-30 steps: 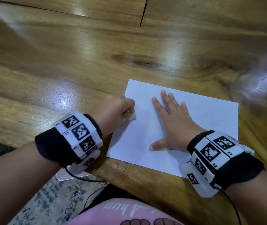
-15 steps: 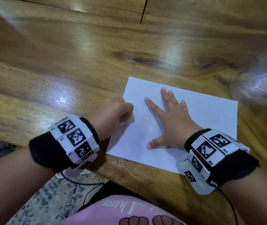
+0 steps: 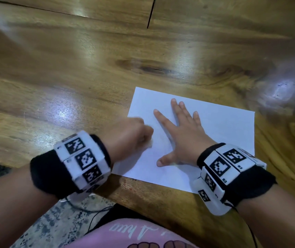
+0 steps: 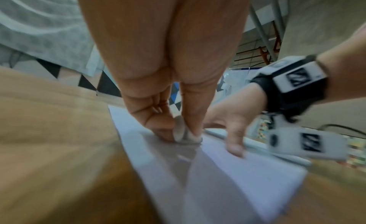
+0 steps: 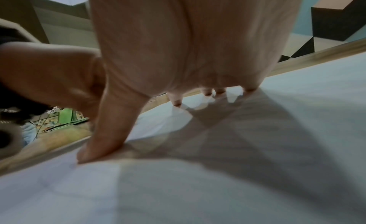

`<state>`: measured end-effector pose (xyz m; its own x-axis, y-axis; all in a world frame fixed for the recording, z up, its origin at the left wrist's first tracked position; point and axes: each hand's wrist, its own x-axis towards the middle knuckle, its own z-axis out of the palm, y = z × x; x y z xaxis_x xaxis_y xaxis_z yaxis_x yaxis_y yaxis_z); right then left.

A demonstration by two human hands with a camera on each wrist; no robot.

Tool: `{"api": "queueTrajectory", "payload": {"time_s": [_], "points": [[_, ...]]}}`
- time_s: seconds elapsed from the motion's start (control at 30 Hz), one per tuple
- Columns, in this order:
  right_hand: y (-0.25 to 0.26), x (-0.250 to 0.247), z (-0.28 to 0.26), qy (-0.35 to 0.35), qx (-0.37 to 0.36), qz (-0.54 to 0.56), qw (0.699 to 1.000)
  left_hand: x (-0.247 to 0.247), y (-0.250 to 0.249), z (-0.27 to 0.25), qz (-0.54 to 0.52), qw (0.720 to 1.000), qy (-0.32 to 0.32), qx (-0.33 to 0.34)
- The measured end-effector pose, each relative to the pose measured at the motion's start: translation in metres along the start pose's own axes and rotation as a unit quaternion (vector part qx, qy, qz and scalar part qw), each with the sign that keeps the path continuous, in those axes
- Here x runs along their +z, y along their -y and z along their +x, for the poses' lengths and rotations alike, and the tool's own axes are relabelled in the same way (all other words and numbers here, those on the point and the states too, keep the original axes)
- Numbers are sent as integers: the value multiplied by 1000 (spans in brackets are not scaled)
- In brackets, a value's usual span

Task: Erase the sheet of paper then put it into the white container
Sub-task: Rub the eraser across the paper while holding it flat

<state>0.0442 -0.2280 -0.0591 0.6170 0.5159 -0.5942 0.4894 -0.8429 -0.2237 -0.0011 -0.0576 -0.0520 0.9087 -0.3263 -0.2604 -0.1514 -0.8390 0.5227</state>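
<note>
A white sheet of paper (image 3: 223,129) lies on the wooden table (image 3: 71,77) near its front edge. My right hand (image 3: 180,135) lies flat on the sheet with fingers spread, pressing it down; the right wrist view shows the thumb and fingertips (image 5: 176,102) on the paper (image 5: 198,188). My left hand (image 3: 130,135) is at the sheet's left part, fingers curled. In the left wrist view it pinches a small whitish eraser (image 4: 184,132) whose end touches the paper (image 4: 227,180). The white container is not in view.
The table's front edge (image 3: 143,190) runs just below the sheet, with a patterned floor (image 3: 50,226) and a pink garment (image 3: 134,235) beneath it. A dark seam (image 3: 150,15) crosses the tabletop at the back. Bare wood stretches left and behind the sheet.
The left hand with the eraser has moved back and forth over the sheet's left part and is blurred now. The right hand has stayed flat, its index finger spread wider.
</note>
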Motion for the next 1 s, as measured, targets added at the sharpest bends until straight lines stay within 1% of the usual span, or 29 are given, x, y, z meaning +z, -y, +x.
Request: {"api": "queueTrajectory", "payload": {"time_s": [0.07,0.13,0.17,0.2,0.23,0.33,0.37,0.43,0.53,0.57,0.6,0.7,0.77,0.83,0.87,0.93,1.0], "points": [[0,-1,0,0,0,2,1000,6,-2,-21,-30,998,51,15],[0,-1,-1,0,-1,5,1000,8,-3,-36,-50,993,110,8],[0,-1,-1,-1,0,7,1000,7,-2,-38,-61,990,126,-2],[0,-1,-1,-6,3,12,1000,5,-2,-36,-67,990,125,-12],[1,0,-1,-13,7,18,1000,3,-1,-32,-65,992,105,-21],[1,1,-1,-29,18,33,999,-7,3,-10,-66,997,-19,-45],[1,1,-1,-30,19,35,999,-10,5,-2,-69,995,-46,-56],[0,0,-1,-27,14,37,999,-12,6,9,-40,995,-66,-57],[-5,-5,-1,-25,6,63,998,-2,6,3,-6,996,-85,-14],[-7,-6,-1,-26,5,70,997,3,5,-5,-14,997,-70,-5],[-7,-6,-1,-26,4,73,997,8,5,-15,-27,999,-42,1],[-7,-6,-2,-27,3,76,997,18,2,-43,-45,997,56,15],[-7,-6,-2,-30,3,79,996,16,1,-45,-47,994,101,13],[-8,-7,-3,-38,3,90,995,7,1,-33,-62,991,120,-6],[-8,-7,-3,-43,5,98,994,1,1,-24,-62,992,107,-18],[-11,-9,-3,-62,15,112,992,-15,4,1,-47,998,30,-37],[-13,-11,-2,-84,31,115,989,-32,8,31,-44,996,-43,-69]]}}
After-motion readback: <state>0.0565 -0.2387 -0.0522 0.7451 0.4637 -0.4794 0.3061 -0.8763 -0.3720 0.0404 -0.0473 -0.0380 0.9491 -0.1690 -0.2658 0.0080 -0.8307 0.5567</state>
